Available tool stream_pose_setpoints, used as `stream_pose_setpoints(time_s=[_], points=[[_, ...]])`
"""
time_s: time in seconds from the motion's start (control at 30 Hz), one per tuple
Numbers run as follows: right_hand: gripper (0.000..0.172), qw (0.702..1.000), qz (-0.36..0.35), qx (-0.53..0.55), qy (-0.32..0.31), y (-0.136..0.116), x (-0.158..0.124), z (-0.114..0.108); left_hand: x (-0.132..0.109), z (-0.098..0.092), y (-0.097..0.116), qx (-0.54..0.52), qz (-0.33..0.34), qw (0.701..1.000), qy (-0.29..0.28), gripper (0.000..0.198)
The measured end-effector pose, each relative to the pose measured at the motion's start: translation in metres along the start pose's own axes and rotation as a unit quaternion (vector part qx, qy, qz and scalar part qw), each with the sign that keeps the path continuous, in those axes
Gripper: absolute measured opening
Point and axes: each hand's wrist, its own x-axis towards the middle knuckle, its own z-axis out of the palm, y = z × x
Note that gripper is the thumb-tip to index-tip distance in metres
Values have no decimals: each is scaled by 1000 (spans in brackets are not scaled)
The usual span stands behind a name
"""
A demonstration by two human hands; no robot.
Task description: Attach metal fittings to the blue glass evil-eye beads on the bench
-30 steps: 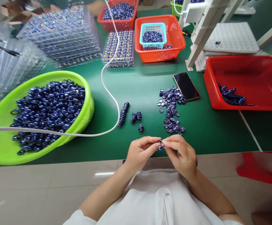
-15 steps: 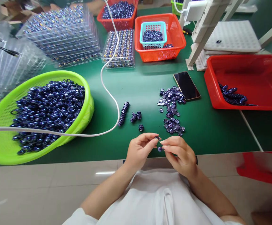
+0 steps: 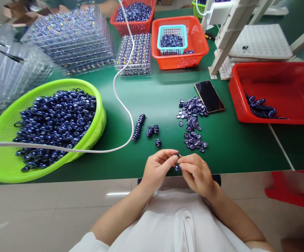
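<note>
My left hand (image 3: 155, 170) is closed, thumb and forefinger pinching a small dark shiny piece (image 3: 176, 155) just past the table's front edge. Against it, the fingertips of my right hand (image 3: 199, 173) are pinched together; what lies between them is too small to make out. A round dark-blue bead (image 3: 177, 168) shows just below the fingertips. Beyond my hands lies a loose pile of flat, round purple-blue pieces (image 3: 193, 140). To the left are a short stack of shiny blue rings (image 3: 158, 142), a pair of small stacks (image 3: 152, 130) and a longer row (image 3: 139, 127).
A lime-green basket (image 3: 100, 105) of shiny blue looped pieces fills the left. A white cable (image 3: 115, 150) crosses the green table. A phone (image 3: 209, 96) touches the pile. Red bins (image 3: 234, 94), an orange basket (image 3: 157, 63) and clear trays (image 3: 107, 52) stand around.
My right hand has shifted slightly left, its fingertips now closer to my left fingers. The bead below has moved a little left too.
</note>
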Motion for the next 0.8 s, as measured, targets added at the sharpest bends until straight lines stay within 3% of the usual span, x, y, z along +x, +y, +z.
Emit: stream_pose_setpoints(time_s=[0.23, 0.47, 0.6, 0.8], points=[[24, 979, 157, 96, 92, -8, -7, 7, -1, 0, 2, -6, 7, 1000, -6, 22], [16, 912, 323, 187, 168, -16, -5, 14, -2, 4, 4, 5, 23, 1000, -2, 20], [9, 933, 290, 184, 109, -12, -2, 8, -2, 4, 4, 8, 23, 1000, 6, 20], [24, 976, 199, 64, 53, -6, 4, -2, -3, 1, 4, 22, 38, 999, 20, 17]])
